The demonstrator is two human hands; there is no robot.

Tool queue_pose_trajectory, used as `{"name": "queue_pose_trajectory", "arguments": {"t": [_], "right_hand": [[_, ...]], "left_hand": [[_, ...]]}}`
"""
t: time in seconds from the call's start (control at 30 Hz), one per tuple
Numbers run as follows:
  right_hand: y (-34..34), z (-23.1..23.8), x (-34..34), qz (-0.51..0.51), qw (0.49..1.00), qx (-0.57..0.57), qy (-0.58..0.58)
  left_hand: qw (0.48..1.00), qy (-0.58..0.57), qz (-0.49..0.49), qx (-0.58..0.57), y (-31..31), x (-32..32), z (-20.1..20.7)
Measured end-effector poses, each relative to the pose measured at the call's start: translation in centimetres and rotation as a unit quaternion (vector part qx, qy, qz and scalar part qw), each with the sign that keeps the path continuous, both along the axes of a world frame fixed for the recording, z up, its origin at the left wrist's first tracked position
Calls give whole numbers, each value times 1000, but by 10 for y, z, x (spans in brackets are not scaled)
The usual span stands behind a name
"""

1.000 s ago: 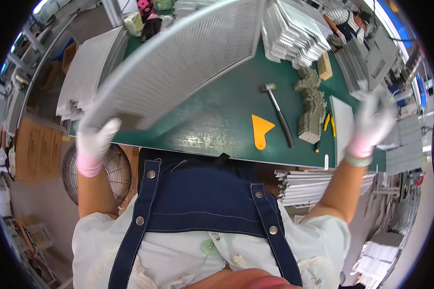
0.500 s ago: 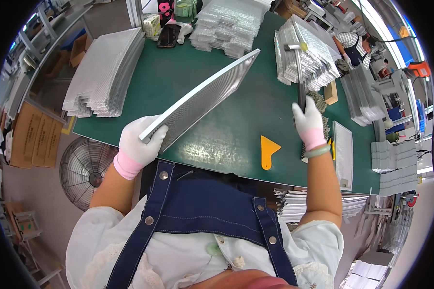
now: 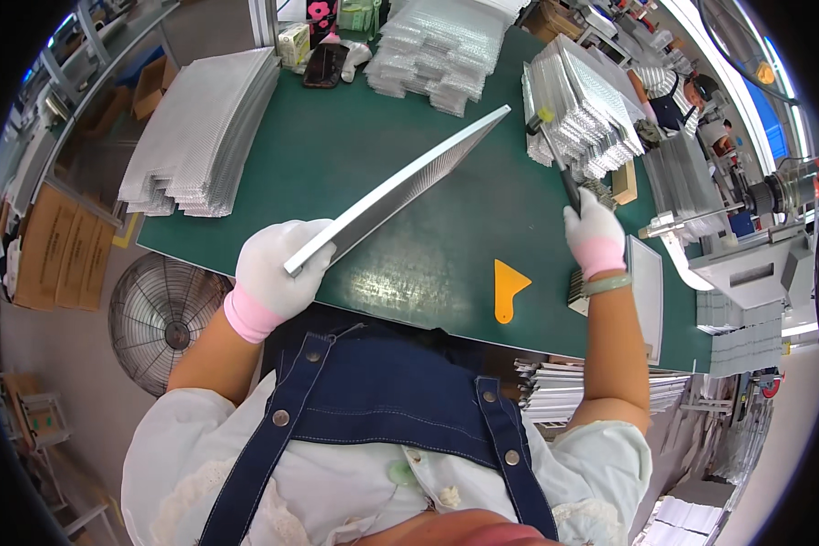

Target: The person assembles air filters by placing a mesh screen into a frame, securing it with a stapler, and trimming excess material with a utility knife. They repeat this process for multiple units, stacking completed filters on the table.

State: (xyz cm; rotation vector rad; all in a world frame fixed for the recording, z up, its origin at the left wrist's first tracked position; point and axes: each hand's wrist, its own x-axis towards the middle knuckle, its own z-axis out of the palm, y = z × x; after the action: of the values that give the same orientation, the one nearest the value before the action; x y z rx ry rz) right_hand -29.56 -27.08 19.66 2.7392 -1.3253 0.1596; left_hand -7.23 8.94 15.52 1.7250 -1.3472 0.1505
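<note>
While my left hand is clasping a mesh panel by the near edge of the table, my right hand is holding a hammer toward the right edge, a careless swing possibly denting the panel.

At centre left, the left grip hides the lower corner of the mesh panel; at right, the right grip covers the handle end of the hammer. The top edge crops a silvery stack.
</note>
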Motion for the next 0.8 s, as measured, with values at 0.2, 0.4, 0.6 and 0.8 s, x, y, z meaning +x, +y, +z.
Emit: {"name": "queue_pose_trajectory", "arguments": {"t": [0.2,0.4,0.6,0.8], "right_hand": [[-23,-115,-30,-22,966,208,-151],[41,-122,-77,54,953,104,-280],[153,-114,-87,-82,715,665,-199],[155,-102,-92,-34,593,596,-540]], "left_hand": [[967,-139,-179,116,-65,-62,16],[967,21,-133,217,-57,-59,-37],[916,231,51,323,-31,-15,-87],[771,568,-109,268,-52,-3,-59]]}}
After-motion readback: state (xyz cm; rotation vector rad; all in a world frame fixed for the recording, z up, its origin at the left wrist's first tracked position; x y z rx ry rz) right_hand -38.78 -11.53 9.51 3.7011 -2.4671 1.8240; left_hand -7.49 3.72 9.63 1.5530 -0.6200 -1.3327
